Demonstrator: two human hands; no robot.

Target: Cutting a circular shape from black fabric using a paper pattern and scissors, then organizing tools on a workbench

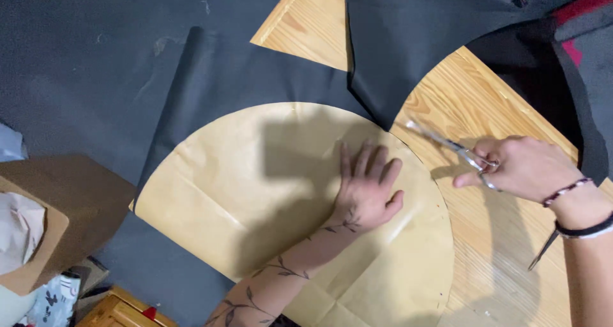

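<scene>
1. At the bottom centre of the frame, the person's left forearm, marked with a leafy vine drawing, runs up to the left hand, which lies flat with fingers spread and pressed down on the tan paper pattern.
2. The tan paper pattern is a large rounded piece, creased, filling the middle of the frame; it lies on top of the black fabric, whose edge shows around the curve on the left and top.
3. At the right of the frame, the right hand, with a beaded bracelet and a dark band at the wrist, is closed around the handles of a pair of scissors. The blades point toward the upper left, their tip near the curved edge of the pattern where the fabric has a cut.
4. Under both lies a light wooden table, bare on the right side.
5. At the left edge sits a brown cardboard box with pale crumpled paper in it.
6. Farther off, across the upper left, the black fabric spreads out wide; another flap of it hangs over the table at the top centre.
</scene>
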